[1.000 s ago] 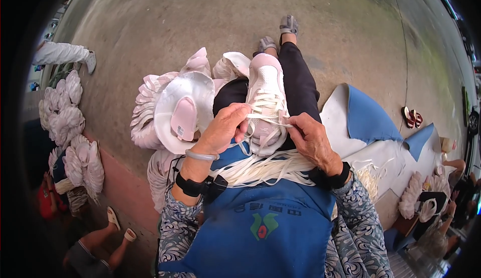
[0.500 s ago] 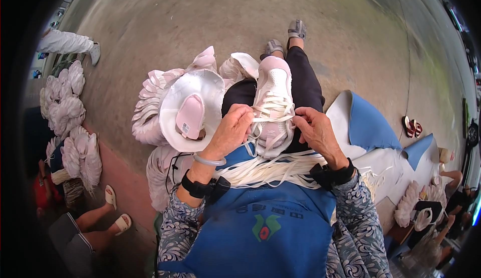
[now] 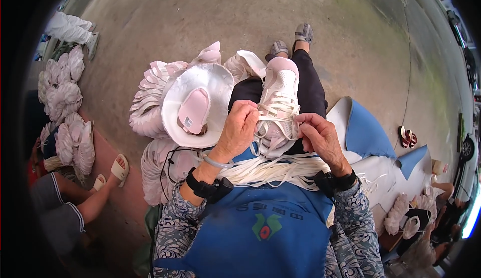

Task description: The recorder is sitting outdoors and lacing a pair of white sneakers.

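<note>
A pink and white sneaker [image 3: 282, 80] rests on my lap with its toe pointing away from me. Off-white laces [image 3: 278, 107] cross its front in several rows. At the shoe's left edge, the thumb and fingers of my left hand [image 3: 243, 126] are pinched on the lace. My right hand [image 3: 318, 135] has its thumb and forefinger closed at the opposite edge, by the lace there; the other fingers curl in. A bundle of loose off-white laces [image 3: 273, 172] lies across my blue apron [image 3: 225, 238], just below the shoe.
Left of my lap sits a white bowl-shaped holder [image 3: 173, 92] containing a pink insole-shaped piece [image 3: 195, 108]. Stacked pink-white shoe parts [image 3: 148, 100] surround it. Blue and white sheeting [image 3: 371, 132] spreads at right. Sandals [image 3: 407, 137] lie beyond. Another person's legs [image 3: 95, 198] are at lower left.
The shoe and both hands appear slightly farther right in the picture. My right fingers have curled in more. The people at the left have shifted their legs.
</note>
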Tool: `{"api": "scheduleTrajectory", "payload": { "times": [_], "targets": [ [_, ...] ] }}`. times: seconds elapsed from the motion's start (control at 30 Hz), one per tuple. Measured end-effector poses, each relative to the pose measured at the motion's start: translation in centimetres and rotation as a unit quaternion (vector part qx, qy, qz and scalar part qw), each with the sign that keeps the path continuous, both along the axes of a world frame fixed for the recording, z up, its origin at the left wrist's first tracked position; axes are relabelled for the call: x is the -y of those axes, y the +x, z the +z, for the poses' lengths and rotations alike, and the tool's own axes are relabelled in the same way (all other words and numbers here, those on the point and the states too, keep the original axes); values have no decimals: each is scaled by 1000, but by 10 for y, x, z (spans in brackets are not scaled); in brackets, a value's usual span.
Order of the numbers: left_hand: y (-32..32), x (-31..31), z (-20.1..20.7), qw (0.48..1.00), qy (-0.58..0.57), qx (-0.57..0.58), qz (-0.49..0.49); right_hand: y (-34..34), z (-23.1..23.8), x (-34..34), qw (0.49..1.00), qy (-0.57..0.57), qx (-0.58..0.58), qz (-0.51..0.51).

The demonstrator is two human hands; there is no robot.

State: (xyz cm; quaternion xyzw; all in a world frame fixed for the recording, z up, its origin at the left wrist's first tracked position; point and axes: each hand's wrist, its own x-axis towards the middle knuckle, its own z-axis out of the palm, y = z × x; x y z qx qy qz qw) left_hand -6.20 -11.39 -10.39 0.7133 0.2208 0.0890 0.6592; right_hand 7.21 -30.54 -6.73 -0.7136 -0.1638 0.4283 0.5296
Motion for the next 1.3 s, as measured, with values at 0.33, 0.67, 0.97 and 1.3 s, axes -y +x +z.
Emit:
{"api": "scheduleTrajectory", "payload": {
  "times": [0.33,0.67,0.97,1.3],
  "targets": [
    [-1,0,-2,1000,-8,-8,-5,5,0,-13,992,-124,13,-23],
    [17,-5,-8,969,233,79,15,4,3,-20,997,13,25,-71],
    [-2,-8,10,990,117,61,48,17,8,-18,981,23,162,-108],
    [-43,9,20,996,58,-67,-30,-12,-6,18,974,-29,224,-5]
  ]
}}
